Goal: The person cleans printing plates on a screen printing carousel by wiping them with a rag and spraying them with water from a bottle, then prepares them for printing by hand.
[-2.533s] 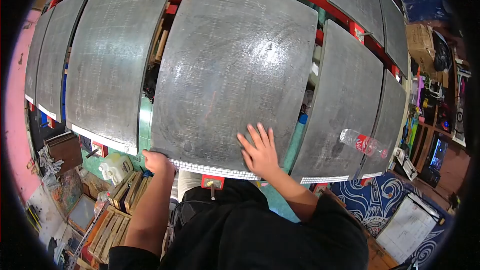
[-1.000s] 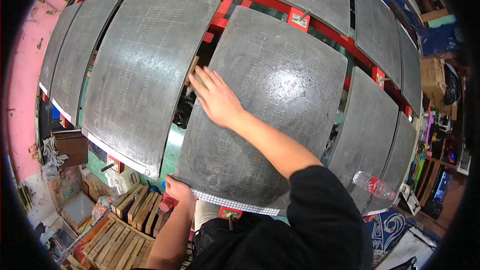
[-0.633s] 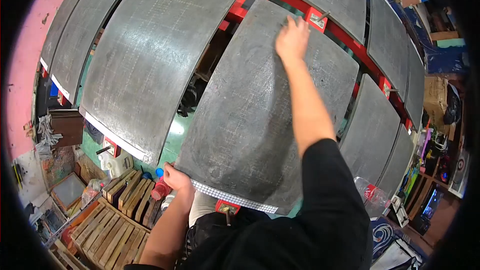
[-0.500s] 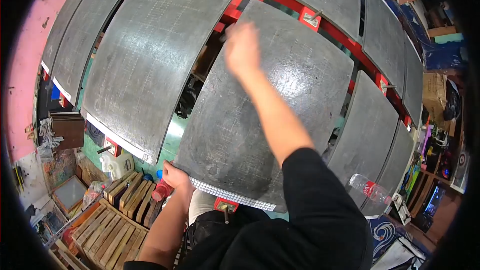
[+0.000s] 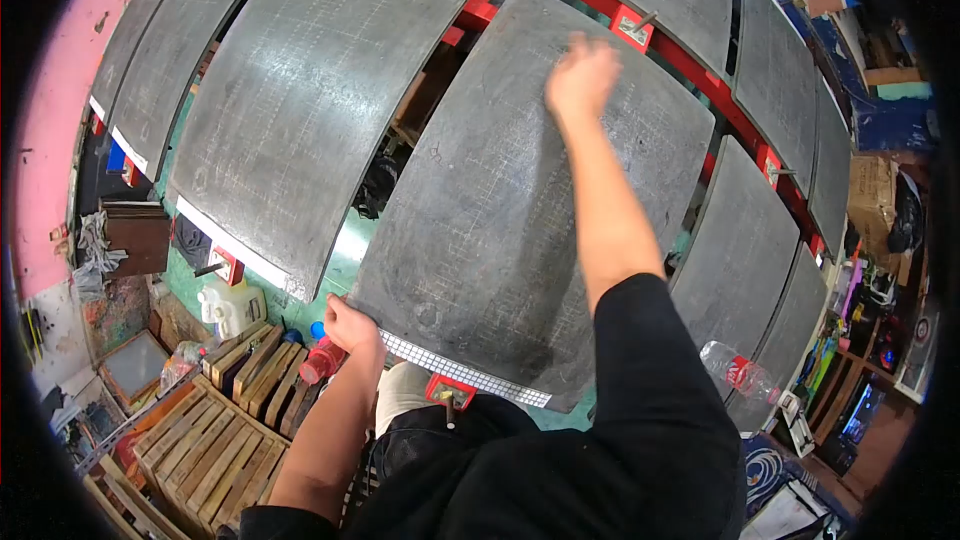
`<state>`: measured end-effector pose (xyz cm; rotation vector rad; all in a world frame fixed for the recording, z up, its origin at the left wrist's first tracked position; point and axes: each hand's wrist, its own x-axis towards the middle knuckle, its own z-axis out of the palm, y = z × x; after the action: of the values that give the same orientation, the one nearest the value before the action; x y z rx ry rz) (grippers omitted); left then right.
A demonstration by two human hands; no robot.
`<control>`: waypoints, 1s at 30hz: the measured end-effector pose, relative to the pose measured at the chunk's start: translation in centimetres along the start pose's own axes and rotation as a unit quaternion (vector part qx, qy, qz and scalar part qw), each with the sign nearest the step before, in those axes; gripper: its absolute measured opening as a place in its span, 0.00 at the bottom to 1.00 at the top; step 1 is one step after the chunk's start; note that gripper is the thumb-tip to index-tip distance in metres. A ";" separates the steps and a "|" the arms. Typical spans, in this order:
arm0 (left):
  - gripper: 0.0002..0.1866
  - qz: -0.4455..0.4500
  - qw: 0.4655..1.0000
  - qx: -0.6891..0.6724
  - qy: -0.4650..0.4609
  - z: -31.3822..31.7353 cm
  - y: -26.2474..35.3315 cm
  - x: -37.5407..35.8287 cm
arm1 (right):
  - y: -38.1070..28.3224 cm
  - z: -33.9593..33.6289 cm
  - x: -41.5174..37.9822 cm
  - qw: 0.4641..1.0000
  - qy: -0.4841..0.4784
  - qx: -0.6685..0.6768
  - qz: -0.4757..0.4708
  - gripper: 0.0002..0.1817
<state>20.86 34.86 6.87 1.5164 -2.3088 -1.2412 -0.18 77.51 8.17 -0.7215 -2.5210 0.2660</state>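
Left hand [image 5: 350, 325] grips the near-left corner of the big dark board [image 5: 520, 200], fingers curled over its edge at about 7 o'clock. That board sits dead center on the red frame [image 5: 690, 60]. Right hand [image 5: 582, 78] is stretched out to the board's far end, around 12 o'clock, flat-ish on the surface, but it's blurry, so I can't tell how the fingers sit. A plastic bottle [image 5: 735, 370] lies on the next board at 4 o'clock.

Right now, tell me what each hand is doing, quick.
Left hand: closed on the near left corner of the dark board.
Right hand: on the board's far end, blurred; fingers open or closed cannot be told.
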 end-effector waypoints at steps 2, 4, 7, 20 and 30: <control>0.33 -0.028 0.999 0.030 0.005 0.1 1.2 -0.5 | -5.2 0.5 -5.9 0.983 0.038 0.104 -0.147 0.19; 0.34 -0.021 0.999 0.024 -0.006 -0.1 0.7 -0.4 | -9.7 -4.3 -14.7 0.951 -0.081 0.129 -0.268 0.20; 0.34 -0.016 0.999 0.013 -0.027 0.0 0.2 0.4 | -8.4 -12.4 -24.9 0.871 -0.277 0.260 -0.310 0.22; 0.32 -0.012 0.998 -0.009 -0.059 -0.5 1.1 -0.5 | 4.3 -15.1 -22.1 0.993 -0.083 0.083 -0.008 0.26; 0.32 0.021 0.991 0.019 -0.129 -0.7 0.6 0.5 | -1.7 -25.7 -40.9 0.948 -0.269 0.147 -0.080 0.33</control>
<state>20.51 34.11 7.62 1.3825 -2.5209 -1.4678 42.33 55.21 13.88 -0.3514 -2.9270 0.8613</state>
